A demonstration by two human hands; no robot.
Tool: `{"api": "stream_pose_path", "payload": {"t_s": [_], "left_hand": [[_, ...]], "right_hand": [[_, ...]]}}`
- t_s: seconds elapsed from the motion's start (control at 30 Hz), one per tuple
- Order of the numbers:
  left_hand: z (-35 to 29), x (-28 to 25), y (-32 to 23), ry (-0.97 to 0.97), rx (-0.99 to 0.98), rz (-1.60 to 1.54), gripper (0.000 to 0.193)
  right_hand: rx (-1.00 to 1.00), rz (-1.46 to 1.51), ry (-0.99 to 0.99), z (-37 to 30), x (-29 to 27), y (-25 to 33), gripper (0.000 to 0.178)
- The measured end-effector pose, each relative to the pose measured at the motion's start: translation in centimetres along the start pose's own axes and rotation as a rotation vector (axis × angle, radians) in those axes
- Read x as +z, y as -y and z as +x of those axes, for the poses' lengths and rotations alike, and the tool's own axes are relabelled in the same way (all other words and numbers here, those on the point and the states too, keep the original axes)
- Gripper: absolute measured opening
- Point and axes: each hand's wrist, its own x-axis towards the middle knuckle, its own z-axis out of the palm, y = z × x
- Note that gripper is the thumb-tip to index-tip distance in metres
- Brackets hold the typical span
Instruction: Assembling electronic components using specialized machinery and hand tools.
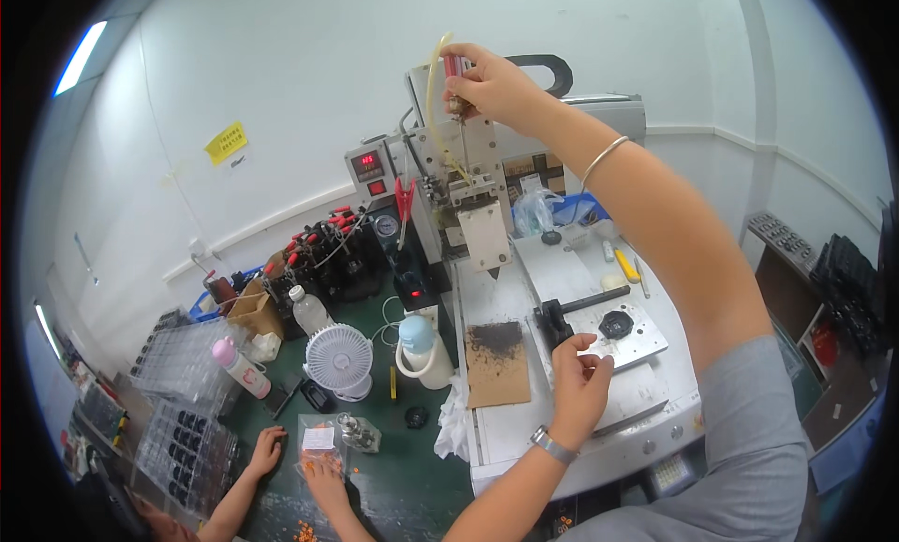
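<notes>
My right hand [478,81] is raised to the top of a bench machine [482,233]. Its fingers are closed round a small pinkish-red upright part [455,66], whose exact kind I cannot make out. A yellowish tube [433,85] runs down beside it. Lower down, my left hand [581,385], wearing a watch, hovers by the metal fixture plate [646,341]. Its fingers are loosely bent and apart, with nothing visible between them. A round black part [616,325] sits on that plate, and a black clamp with a bar [554,322] stands just beyond my fingertips.
Left of the machine, a green table [403,467] holds a white fan [339,359], bottles and a lidded cup [423,355]. A co-worker's hands [323,481] rest by a bag of small orange pieces. Stained cardboard [496,378] and a yellow cutter [626,266] lie on the machine bed.
</notes>
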Motion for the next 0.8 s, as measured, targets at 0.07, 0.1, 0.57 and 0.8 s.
{"api": "stream_pose_path", "payload": {"t_s": [0.07, 0.1, 0.57, 0.8], "left_hand": [[0.0, 0.0, -0.5, -0.007, -0.008, 0.005, 0.035], [0.0, 0.0, -0.6, -0.013, -0.012, 0.013, 0.035], [0.1, 0.0, -0.8, 0.014, -0.090, -0.087, 0.029], [0.1, -0.1, -1.2, 0.014, -0.114, -0.088, 0.027]], "right_hand": [[0.004, 0.004, 0.043, 0.0, 0.2, -0.2, 0.041], [0.006, 0.002, 0.044, -0.1, 0.2, -0.3, 0.041], [0.009, 0.028, 0.204, 1.9, -1.6, 1.0, 0.029], [-0.042, -0.321, 0.132, 2.4, -1.4, 0.6, 0.036]]}}
